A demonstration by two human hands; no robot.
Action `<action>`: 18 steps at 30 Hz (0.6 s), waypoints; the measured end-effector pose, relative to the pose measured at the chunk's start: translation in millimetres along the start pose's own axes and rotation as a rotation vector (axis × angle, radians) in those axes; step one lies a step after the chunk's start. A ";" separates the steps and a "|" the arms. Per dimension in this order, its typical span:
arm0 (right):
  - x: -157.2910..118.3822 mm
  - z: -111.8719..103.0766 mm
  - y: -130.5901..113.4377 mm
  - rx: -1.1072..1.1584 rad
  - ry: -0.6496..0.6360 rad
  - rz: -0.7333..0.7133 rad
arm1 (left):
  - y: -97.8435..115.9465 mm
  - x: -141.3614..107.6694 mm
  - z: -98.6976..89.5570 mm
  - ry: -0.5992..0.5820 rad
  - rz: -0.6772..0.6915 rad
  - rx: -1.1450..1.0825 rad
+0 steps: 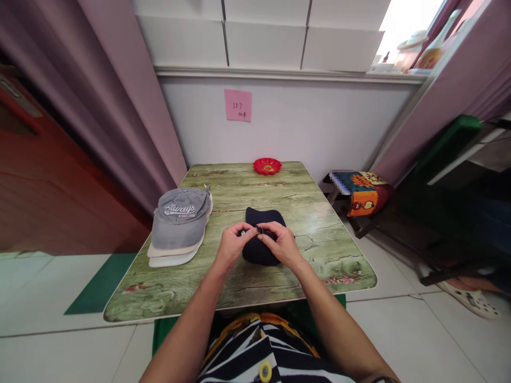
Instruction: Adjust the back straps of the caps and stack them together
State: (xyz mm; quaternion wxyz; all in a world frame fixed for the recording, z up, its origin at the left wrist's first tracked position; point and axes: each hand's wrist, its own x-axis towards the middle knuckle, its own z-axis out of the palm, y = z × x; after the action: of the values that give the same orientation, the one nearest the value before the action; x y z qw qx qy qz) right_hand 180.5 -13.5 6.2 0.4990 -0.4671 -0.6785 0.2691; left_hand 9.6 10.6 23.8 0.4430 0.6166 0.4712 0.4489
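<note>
Dark navy cap (pixel 261 255), curved edge, right of gray cap (pixel 179 233), strap (pixel 259 230) pinched in grip of left hand (pixel 232 242) and right hand (pixel 284 243)

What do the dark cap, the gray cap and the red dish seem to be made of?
Dark cap: probably fabric; matte, no shine. Gray cap: likely cloth, matte with uneven tone. Red dish: perhaps smooth plastic, given its bright scalloped rim.

Dk navy cap (pixel 261 252), gry cap (pixel 179 223), grn wood-grain tbl (pixel 319 229)
</note>
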 end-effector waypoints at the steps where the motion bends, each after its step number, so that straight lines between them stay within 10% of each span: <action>1: 0.0 0.0 1.4 -0.011 -0.003 0.033 | -0.5 -0.5 -0.8 -0.011 0.014 0.012; 18: -2.3 -1.5 3.2 -0.156 -0.012 0.177 | 12.6 -6.7 -1.3 0.072 0.490 0.351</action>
State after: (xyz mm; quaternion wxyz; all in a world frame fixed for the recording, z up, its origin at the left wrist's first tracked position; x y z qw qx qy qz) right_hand 183.2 -14.3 3.1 0.4314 -0.5609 -0.6564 0.2616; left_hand 9.6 2.2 35.3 0.1913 0.7628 0.3941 0.4756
